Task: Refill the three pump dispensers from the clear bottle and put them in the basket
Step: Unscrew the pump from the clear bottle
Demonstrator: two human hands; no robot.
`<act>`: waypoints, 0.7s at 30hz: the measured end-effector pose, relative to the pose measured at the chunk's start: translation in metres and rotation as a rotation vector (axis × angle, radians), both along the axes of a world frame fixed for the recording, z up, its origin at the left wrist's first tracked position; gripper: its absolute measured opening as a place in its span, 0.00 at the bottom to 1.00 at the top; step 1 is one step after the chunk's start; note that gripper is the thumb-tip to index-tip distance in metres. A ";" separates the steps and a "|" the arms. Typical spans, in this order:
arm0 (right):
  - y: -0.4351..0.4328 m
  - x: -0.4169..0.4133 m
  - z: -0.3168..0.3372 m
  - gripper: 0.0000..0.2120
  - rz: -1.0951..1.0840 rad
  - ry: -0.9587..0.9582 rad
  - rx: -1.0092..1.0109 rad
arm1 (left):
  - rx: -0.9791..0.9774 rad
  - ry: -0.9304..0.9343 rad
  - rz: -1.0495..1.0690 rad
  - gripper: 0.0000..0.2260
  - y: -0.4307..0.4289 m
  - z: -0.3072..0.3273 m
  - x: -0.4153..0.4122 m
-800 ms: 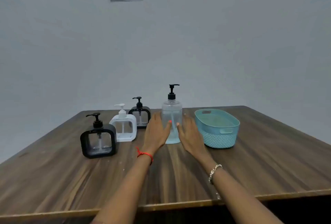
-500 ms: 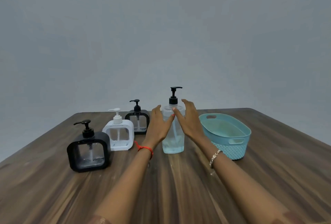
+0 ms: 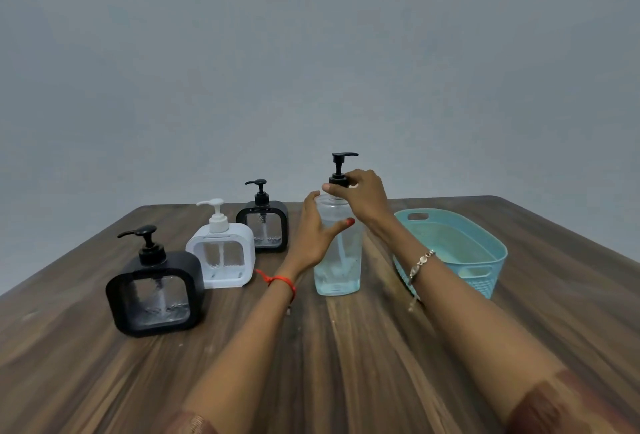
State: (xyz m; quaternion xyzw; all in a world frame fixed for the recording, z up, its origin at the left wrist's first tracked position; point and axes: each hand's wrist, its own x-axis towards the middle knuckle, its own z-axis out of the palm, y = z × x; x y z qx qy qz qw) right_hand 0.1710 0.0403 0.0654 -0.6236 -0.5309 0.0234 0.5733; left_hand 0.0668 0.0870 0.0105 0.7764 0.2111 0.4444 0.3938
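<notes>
Wooden table [image 3: 346, 364] carried everything. Teal basket [image 3: 483, 283] sat just right of the clear bottle [image 3: 341, 260], which stood upright and part-filled. Left of the bottle, in a row: near black dispenser [image 3: 156, 295], white dispenser [image 3: 221, 257], far black dispenser [image 3: 265, 229]. Left hand [image 3: 311, 236] grip wrapped the bottle's body. Right hand [image 3: 363, 198] grip pinched its black pump collar [image 3: 338, 181].

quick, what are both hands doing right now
Left hand: grips the clear bottle around its body.
Right hand: pinches the black pump collar on that bottle.
</notes>
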 end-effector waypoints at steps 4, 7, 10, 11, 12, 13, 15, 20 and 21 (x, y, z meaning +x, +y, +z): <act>-0.006 0.017 0.007 0.07 0.221 0.046 -0.094 | -0.023 0.051 -0.097 0.29 0.007 0.002 -0.007; -0.009 0.031 0.009 0.08 0.419 0.150 -0.183 | -0.038 0.094 -0.148 0.30 0.009 0.006 -0.009; -0.010 0.036 0.009 0.12 0.580 0.310 -0.173 | -0.046 0.068 -0.134 0.29 0.004 0.006 -0.008; -0.011 0.036 0.009 0.13 0.607 0.342 -0.160 | -0.042 0.063 -0.128 0.29 0.002 0.006 -0.008; -0.012 0.036 0.009 0.15 0.624 0.358 -0.150 | -0.039 0.063 -0.122 0.30 0.001 0.006 -0.008; -0.013 0.035 0.007 0.15 0.619 0.357 -0.146 | -0.037 0.062 -0.116 0.31 0.000 0.005 -0.008; -0.014 0.028 0.006 0.14 0.497 0.309 -0.137 | -0.036 0.055 -0.114 0.31 -0.001 0.004 -0.008; -0.012 0.009 0.009 0.14 0.102 0.012 -0.077 | -0.026 0.058 -0.111 0.32 -0.003 0.002 -0.009; -0.013 0.008 0.013 0.12 0.129 0.017 -0.088 | -0.031 0.061 -0.109 0.32 -0.002 0.002 -0.009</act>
